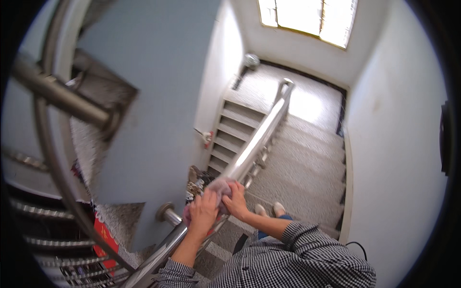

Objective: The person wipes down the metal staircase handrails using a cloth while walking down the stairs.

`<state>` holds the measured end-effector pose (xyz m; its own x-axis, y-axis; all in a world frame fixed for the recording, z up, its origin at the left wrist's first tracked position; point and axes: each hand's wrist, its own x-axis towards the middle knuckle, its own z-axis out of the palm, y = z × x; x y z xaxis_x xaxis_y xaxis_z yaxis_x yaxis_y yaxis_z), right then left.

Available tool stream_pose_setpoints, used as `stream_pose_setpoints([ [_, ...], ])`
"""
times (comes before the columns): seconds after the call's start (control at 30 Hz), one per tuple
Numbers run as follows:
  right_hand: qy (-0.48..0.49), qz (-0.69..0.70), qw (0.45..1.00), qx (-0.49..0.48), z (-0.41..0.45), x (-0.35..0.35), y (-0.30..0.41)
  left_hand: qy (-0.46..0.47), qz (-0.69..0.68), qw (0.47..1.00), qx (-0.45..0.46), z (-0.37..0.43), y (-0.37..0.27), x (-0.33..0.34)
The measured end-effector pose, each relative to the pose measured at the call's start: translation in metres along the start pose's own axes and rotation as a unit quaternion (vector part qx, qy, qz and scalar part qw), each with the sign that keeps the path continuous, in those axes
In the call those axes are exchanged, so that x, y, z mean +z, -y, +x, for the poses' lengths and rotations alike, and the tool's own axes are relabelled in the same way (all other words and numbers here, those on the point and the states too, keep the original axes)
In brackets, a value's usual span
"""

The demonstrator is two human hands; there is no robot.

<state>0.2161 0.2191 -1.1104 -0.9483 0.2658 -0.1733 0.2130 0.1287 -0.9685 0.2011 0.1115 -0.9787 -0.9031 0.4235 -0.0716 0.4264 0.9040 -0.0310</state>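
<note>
A polished metal handrail [257, 138] slopes down the stairwell, passing beneath both my hands. Wrapped over its top is a pinkish cloth [220, 186]. My left hand [204, 210] lies on the cloth with its fingers curled over the rail. Just to the right, my right hand [235, 202] grips the same cloth, thumb towards the left hand. The two hands are close together. Part of the cloth is hidden under the fingers.
Speckled stone steps [299, 162] descend on the right to a landing [306, 97] under a bright window [309, 18]. A second flight [236, 129] runs left of the rail. A wall-end rail post [169, 214] is near my left hand. Metal railings [50, 212] curve at far left.
</note>
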Motion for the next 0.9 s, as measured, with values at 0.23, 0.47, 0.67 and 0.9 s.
stream_pose_setpoints([
  [0.23, 0.187, 0.041, 0.957, -0.216, 0.009, -0.042, 0.129, -0.13, -0.096, 0.986, -0.041, -0.05, 0.024, -0.089],
  [0.47, 0.026, 0.082, 0.732, -0.676, 0.027, -0.06, 0.384, -0.565, 0.246, 0.787, -0.025, -0.062, 0.055, -0.271],
  [0.67, -0.083, 0.104, 0.636, -0.76, 0.027, -0.011, 0.567, -0.683, 0.16, 0.705, -0.107, -0.014, 0.119, -0.395],
  [0.9, 0.111, 0.122, 0.654, -0.738, 0.049, 0.066, 0.509, -0.699, -0.085, 0.705, -0.086, 0.028, 0.133, -0.307],
])
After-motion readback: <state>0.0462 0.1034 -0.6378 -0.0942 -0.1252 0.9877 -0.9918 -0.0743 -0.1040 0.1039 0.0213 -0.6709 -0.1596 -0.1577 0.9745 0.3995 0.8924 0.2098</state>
